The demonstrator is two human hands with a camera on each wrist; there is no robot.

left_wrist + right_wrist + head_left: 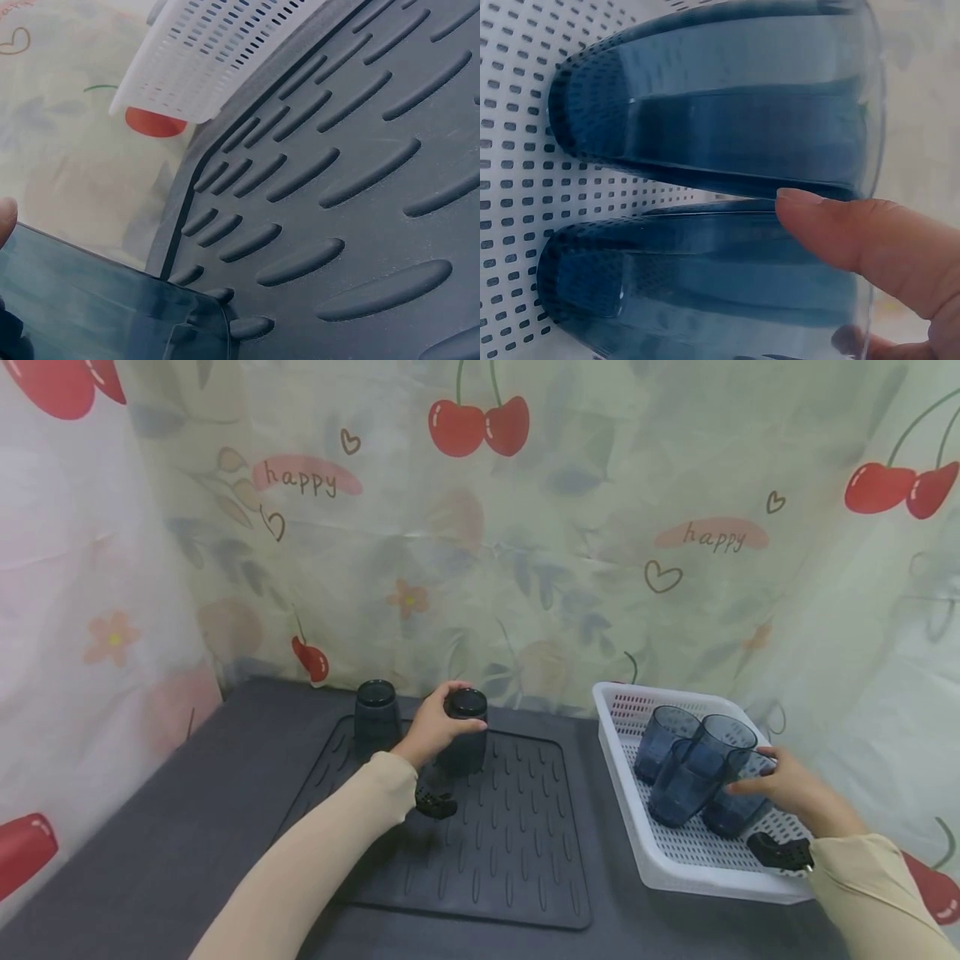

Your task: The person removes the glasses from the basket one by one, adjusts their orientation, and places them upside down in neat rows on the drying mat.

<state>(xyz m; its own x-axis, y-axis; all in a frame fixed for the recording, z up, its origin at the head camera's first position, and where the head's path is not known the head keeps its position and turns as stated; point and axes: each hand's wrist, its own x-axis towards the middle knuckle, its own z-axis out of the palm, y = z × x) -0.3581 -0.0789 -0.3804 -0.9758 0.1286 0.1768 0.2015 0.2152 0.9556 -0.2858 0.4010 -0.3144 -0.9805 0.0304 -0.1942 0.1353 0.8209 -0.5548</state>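
On the dark ridged mat (510,827), my left hand (438,722) grips an upside-down blue glass (467,747) near its base, thumb and fingers around it. A second glass (377,718) stands inverted to its left. In the left wrist view, part of the gripped glass (97,300) shows beside a fingertip (6,217). My right hand (798,789) holds the rim of the rightmost glass (731,810) in the white basket (652,868). The right wrist view shows thumb and finger (877,247) at this glass's rim (705,292), with another glass (727,112) alongside.
Two other glasses lean in the basket, one in the middle (686,785) and one at the back left (660,747). The basket stands right of the mat on a dark table (187,827). A patterned curtain (555,568) hangs behind and at both sides.
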